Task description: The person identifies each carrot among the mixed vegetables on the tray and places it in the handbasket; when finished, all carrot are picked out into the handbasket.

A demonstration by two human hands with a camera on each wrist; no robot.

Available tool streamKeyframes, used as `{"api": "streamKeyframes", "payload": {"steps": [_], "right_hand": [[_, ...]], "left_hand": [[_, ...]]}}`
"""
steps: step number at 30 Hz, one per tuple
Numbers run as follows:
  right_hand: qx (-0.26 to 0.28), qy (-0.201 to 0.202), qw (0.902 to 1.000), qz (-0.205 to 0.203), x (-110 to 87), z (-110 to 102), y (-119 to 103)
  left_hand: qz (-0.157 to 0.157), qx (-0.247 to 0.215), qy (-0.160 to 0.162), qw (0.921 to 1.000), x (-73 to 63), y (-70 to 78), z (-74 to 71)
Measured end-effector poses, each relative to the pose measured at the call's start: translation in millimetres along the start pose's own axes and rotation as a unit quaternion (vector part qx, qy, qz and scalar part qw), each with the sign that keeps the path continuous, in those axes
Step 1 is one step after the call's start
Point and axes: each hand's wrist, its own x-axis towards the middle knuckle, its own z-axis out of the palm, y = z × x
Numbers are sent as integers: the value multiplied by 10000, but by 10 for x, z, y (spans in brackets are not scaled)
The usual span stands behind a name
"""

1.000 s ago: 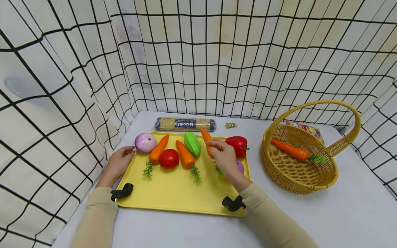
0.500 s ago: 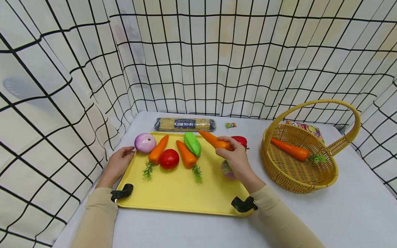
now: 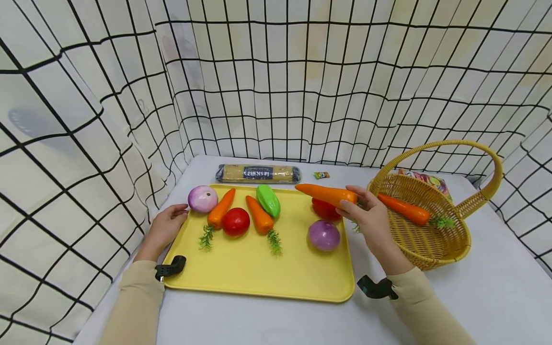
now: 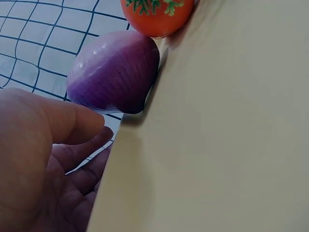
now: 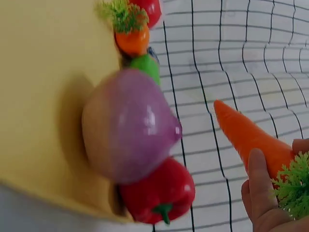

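My right hand [image 3: 376,223] pinches an orange carrot [image 3: 323,193] by its thick end, raised over the tray's right edge, its tip pointing left. Green leaves show beside the fingers in the right wrist view. Below it a red bell pepper [image 3: 324,212] and a purple onion [image 3: 324,235] sit on the yellow tray [image 3: 258,273]. My left hand [image 3: 166,230] rests at the tray's left edge, fingers loosely bent, near another onion [image 4: 116,72]. Two carrots [image 3: 260,215], a tomato [image 3: 235,222] and a green vegetable [image 3: 268,201] also lie on the tray.
A wicker basket [image 3: 463,247] with a tall handle stands to the right, holding one carrot [image 3: 405,210]. Behind it lies a colourful packet [image 3: 431,181]. A pasta pack [image 3: 258,173] and a small wrapper [image 3: 321,175] lie behind the tray. Gridded cloth surrounds the table.
My right hand has lifted the carrot off the tray and carried it right toward the basket, turning it nearly level. The onion beneath is uncovered. My left hand has not moved.
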Motion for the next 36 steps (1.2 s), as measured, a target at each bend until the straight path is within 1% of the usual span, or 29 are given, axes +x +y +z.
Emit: {"api": "streamKeyframes", "payload": {"steps": [3, 5, 7, 8, 11, 13, 15, 17, 20, 23, 29, 36], "right_hand": [[-106, 106, 9997, -185, -48, -160, -6], [-309, 207, 9989, -301, -99, -266, -17], [-633, 377, 9966, -374, -165, -383, -23], [-657, 411, 9962, -405, -197, -447, -24], [-411, 459, 9965, -563, -265, -629, -28], [51, 426, 9967, -695, -277, -727, -31], [415, 420, 9945, -862, -274, -804, -35], [606, 481, 9921, -988, -271, -868, -30], [857, 440, 9887, -1151, -265, -956, 0], [892, 497, 9860, -1317, -260, -1054, 41], [773, 752, 9846, -1373, -266, -1256, 70], [534, 1257, 9804, -1423, -287, -1446, 49]], "left_hand": [[-18, -17, 7, 10000, 1, 0, -2], [-31, -25, -1, 10000, 5, -2, 0], [-44, -60, -24, 10000, 3, 2, 6], [-39, -60, -37, 10000, 1, 5, 7], [11, -23, -44, 10000, 3, 9, 8], [47, 4, -32, 10000, 4, 11, 2], [42, 12, -16, 10000, 4, 6, -3], [15, -16, -29, 10000, -1, 4, -6], [-13, -54, -24, 10000, -9, 3, -8], [21, -74, -22, 10000, -3, 8, -1], [18, -71, -4, 10000, 14, 8, 9], [-1, 6, -24, 10000, 0, 3, -10]]}}
